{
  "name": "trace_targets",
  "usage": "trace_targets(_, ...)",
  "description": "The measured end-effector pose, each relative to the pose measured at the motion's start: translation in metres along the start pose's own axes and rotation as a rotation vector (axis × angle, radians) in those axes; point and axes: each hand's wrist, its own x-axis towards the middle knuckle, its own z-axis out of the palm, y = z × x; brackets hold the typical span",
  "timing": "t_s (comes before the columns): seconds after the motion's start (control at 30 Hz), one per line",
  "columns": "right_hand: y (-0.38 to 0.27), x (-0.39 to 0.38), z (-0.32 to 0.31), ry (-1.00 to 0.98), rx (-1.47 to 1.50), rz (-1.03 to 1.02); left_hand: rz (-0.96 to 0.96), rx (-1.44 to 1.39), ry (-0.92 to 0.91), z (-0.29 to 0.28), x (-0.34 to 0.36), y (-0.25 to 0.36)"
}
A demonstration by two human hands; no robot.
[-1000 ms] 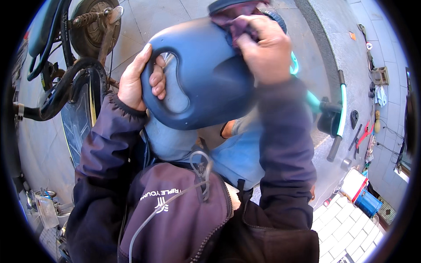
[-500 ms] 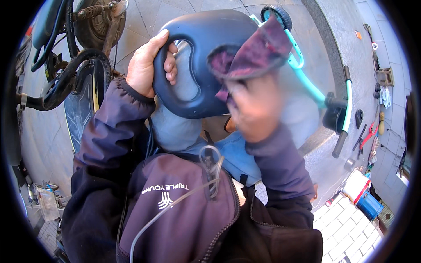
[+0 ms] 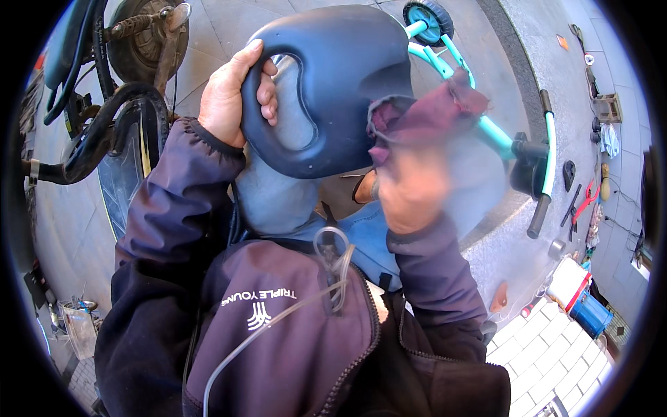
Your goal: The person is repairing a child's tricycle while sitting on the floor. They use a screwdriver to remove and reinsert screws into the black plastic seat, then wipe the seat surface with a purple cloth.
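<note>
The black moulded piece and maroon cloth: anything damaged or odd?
The maroon cloth in the right hand looks ragged at its edge, though blur hides detail. The black moulded piece in the left hand shows no clear damage.

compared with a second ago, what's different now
The right hand has pulled back toward the person's body from the far right part of the dark molded panel, bringing the dark red cloth along. The panel shifted slightly away from the body, and more of the turquoise frame shows. Unchanged: the left hand grips the panel's handle; nothing was let go.
</note>
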Motion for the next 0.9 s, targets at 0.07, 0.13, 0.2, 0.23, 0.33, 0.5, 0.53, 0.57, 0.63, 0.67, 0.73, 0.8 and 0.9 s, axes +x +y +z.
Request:
trace_targets(0.07, -0.014, 0.005, -0.002, -0.018, -0.015, -0.128, -0.019, -0.003, 0.017, 0.002, 0.001, -0.002)
trace_targets(0.13, -0.032, -0.001, 0.010, -0.052, 0.062, -0.249, -0.037, 0.002, 0.018, 0.004, 0.002, -0.003)
trace_targets(0.2, -0.046, -0.010, 0.028, -0.087, 0.196, -0.340, -0.045, 0.013, 0.013, 0.006, 0.001, -0.001)
trace_targets(0.23, -0.050, -0.013, 0.030, -0.100, 0.238, -0.369, -0.044, 0.006, 0.018, 0.007, 0.002, 0.000)
trace_targets(0.33, -0.024, -0.019, 0.020, -0.095, 0.170, -0.141, -0.021, 0.008, 0.034, 0.006, 0.000, -0.001)
trace_targets(0.5, 0.019, -0.016, 0.009, 0.061, 0.030, 0.286, 0.003, 0.023, 0.023, 0.007, -0.003, -0.002)
trace_targets(0.53, 0.018, -0.010, 0.004, 0.096, 0.093, 0.299, 0.006, 0.021, 0.021, 0.007, -0.003, -0.003)
trace_targets(0.57, 0.016, -0.006, 0.000, 0.133, 0.155, 0.313, 0.009, 0.020, 0.018, 0.008, -0.001, -0.003)
trace_targets(0.63, 0.015, -0.006, -0.006, 0.149, 0.299, 0.344, 0.001, 0.021, 0.014, 0.009, 0.000, -0.005)
trace_targets(0.67, 0.016, -0.003, -0.011, 0.151, 0.394, 0.382, -0.004, 0.024, 0.017, 0.009, 0.000, -0.004)
trace_targets(0.73, 0.013, 0.011, -0.029, 0.217, 0.524, 0.431, -0.015, 0.016, 0.010, 0.006, 0.000, -0.004)
trace_targets(0.8, 0.012, 0.032, -0.055, 0.339, 0.683, 0.492, -0.016, -0.009, -0.015, 0.003, 0.001, -0.003)
trace_targets(0.9, 0.013, 0.050, -0.077, 0.379, 1.282, 0.650, -0.005, -0.006, -0.033, 0.003, 0.001, -0.003)
